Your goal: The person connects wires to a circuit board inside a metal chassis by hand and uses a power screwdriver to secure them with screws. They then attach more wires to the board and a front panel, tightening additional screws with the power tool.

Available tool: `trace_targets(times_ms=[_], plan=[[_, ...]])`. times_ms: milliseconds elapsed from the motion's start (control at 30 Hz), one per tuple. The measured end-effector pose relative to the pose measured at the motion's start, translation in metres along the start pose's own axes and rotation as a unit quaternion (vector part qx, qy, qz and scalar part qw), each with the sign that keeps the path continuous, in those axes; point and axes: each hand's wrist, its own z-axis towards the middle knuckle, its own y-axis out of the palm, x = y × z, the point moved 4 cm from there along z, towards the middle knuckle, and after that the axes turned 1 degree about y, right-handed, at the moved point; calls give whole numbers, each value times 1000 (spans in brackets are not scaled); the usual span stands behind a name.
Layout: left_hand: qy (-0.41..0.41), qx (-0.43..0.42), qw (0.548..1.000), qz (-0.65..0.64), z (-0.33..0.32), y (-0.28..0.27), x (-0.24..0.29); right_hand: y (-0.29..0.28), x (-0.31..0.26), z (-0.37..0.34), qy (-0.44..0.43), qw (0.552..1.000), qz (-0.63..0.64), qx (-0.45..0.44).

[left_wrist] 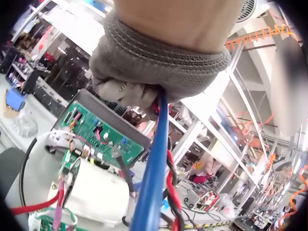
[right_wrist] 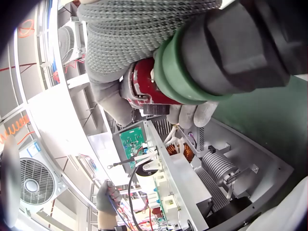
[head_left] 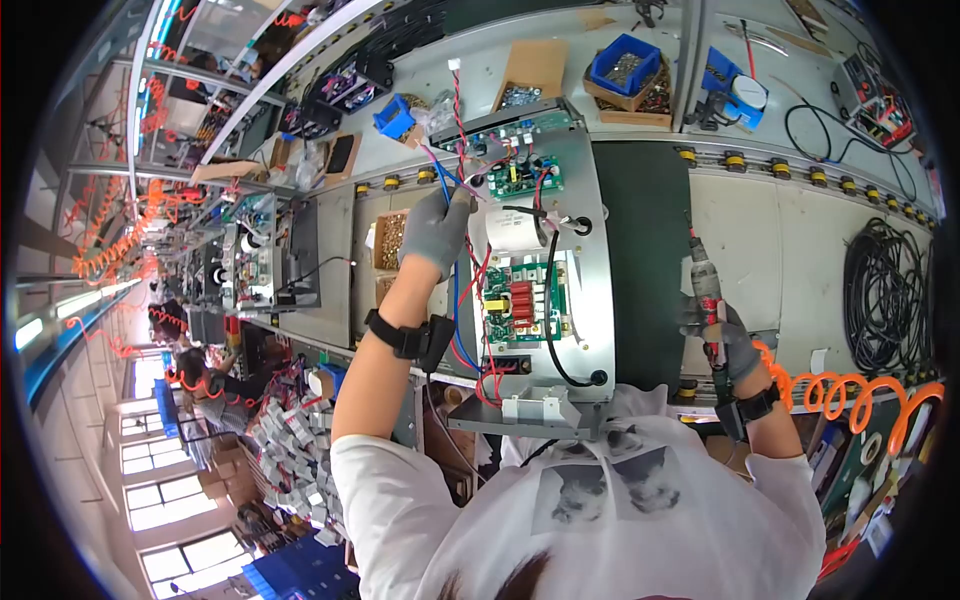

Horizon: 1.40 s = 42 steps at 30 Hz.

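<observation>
My gloved left hand (head_left: pixel 437 232) grips a bundle of wires beside the metal chassis (head_left: pixel 590 350). A thick blue wire (left_wrist: pixel 153 168) and a twisted red and black pair (left_wrist: pixel 172 187) hang from its curled fingers. On the chassis are a white cylindrical capacitor (head_left: pixel 516 228), a green circuit board (head_left: pixel 522 302) with red parts, and another board (head_left: pixel 525 177) farther back. My gloved right hand (head_left: pixel 738 348) holds a power screwdriver (head_left: pixel 705 275) right of the chassis, its bit pointing away from me. In the right wrist view, the driver's red and green body (right_wrist: pixel 144 82) crosses the palm.
An orange coiled air hose (head_left: pixel 850 405) runs near the right wrist. Blue bins (head_left: pixel 625 65) and a cardboard box of screws (head_left: pixel 390 240) stand around the chassis. A black cable coil (head_left: pixel 885 295) lies at the right. Roller rails (head_left: pixel 790 172) edge the bench.
</observation>
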Motion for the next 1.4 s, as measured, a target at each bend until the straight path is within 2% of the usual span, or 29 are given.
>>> trace_targets(times_ms=[33,100,133,233,267,300,367,433,467,500,567,600,667,700,767,800,833,900,933,967,1033,1167,1200,1333,1400], plan=[[-11,3,1000,4,5,2,-9,-1,-3,2,-2,1000,-10,-3],[-70,-10,992,102,9,5,-17,8,-13,4,6,1000,-23,-2],[-70,3,980,187,8,4,-16,9,-16,6,2,1000,-26,-6],[-58,30,968,242,-5,-2,7,5,-22,12,-2,999,-45,-20],[-23,28,977,211,-7,1,11,6,-28,12,4,996,-84,-26],[-23,30,977,212,-11,4,13,7,-32,12,13,992,-123,-31],[54,-17,998,-32,-18,18,26,6,-40,17,19,990,-136,-31],[41,-95,994,-44,-29,34,44,9,-48,20,10,993,-112,-40],[107,-119,987,-11,-35,41,52,10,-52,21,11,993,-113,-39],[59,-144,986,67,-41,44,68,13,-58,25,5,992,-125,-32],[9,-126,967,223,-33,59,64,16,-62,27,4,990,-139,-21],[8,-127,967,220,-32,62,60,16,-64,28,4,991,-136,-17],[-57,-193,936,288,-29,68,43,16,-68,31,3,991,-134,-14],[-57,-195,936,287,-29,70,39,16,-68,31,5,991,-129,-20],[0,-247,964,100,-36,80,39,14,-66,32,10,992,-122,-23],[-13,-288,958,5,-40,88,40,13,-64,33,9,992,-126,-27],[-14,-290,957,3,-43,92,43,12,-62,35,7,991,-130,-30],[99,-283,953,-27,-48,94,67,10,-58,38,9,992,-120,-28],[95,-289,952,45,-45,103,66,10,-54,38,10,994,-109,-28],[94,-290,951,45,-44,111,66,8,-51,39,11,994,-108,-27],[8,-346,918,193,-41,131,53,6,-51,40,2,995,-96,-25],[16,-330,913,238,-39,114,65,6,-58,35,-5,995,-98,-17],[-3,-283,927,245,-44,106,66,2,-60,33,-7,993,-117,-15],[-41,-274,934,227,-79,64,63,-6,-69,30,-10,989,-148,-15],[-34,-148,969,196,-96,34,81,-7,-72,31,-13,989,-147,-21]])
